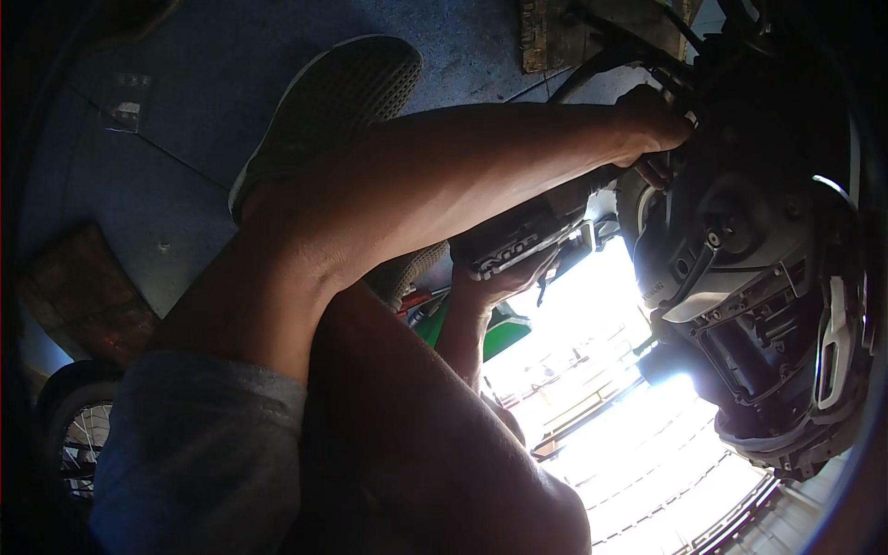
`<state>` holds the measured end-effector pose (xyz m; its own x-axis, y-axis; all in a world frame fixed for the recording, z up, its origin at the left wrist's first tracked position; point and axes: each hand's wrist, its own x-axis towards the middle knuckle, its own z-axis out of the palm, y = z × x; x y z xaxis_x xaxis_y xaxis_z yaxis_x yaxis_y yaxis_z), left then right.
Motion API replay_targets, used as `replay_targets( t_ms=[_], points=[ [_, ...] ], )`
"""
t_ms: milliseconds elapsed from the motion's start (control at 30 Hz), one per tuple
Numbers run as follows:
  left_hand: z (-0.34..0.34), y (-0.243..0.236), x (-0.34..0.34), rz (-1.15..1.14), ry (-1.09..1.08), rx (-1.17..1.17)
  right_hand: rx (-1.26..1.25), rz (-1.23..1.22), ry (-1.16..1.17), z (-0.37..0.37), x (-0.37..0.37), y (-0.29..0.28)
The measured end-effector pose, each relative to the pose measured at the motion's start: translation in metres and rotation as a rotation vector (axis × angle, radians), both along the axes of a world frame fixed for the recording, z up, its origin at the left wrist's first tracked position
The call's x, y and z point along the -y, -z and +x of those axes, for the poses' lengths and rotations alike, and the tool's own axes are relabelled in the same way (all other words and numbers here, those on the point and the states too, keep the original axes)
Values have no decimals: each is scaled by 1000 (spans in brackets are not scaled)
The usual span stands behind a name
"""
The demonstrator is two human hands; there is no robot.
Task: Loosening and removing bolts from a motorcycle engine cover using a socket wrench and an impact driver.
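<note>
My left arm, in a grey sleeve, reaches across the picture to the dark motorcycle at the right. At its upper left side, among dark bars and parts, my left hand is closed, fingers curled; what they grip is hidden in shadow. Under my left forearm is a dark blocky thing with pale markings along its lower edge; its kind is unclear. My right hand holds it from below, with most of its fingers hidden. The engine's side cover and a foot-lever-like part lie beside it.
My bent leg fills the lower middle, and a perforated shoe stands on the blue-grey floor. A wooden board and a spoked wheel are at left. Another wooden piece lies far back. Bright glare covers the lower right.
</note>
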<state>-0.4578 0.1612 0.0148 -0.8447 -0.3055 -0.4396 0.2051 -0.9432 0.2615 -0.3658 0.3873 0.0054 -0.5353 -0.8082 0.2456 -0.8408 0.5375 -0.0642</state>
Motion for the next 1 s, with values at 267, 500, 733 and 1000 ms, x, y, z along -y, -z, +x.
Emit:
replay_targets(
  t_ms=[267, 500, 733, 1000],
  points=[
    [13, 1, 4, -224, -15, -60, -39, 24, 43, 14, 4, 4],
    [17, 10, 5, -199, -1, -221, 26, 19, 61, 18, 9, -5],
    [11, 18, -3, -198, -59, -236, 20, 11, 34, 22, 21, -6],
    [-23, 38, -14, -503, -6, -47, -95, 109, 74, 11, 18, -17]
  ],
)
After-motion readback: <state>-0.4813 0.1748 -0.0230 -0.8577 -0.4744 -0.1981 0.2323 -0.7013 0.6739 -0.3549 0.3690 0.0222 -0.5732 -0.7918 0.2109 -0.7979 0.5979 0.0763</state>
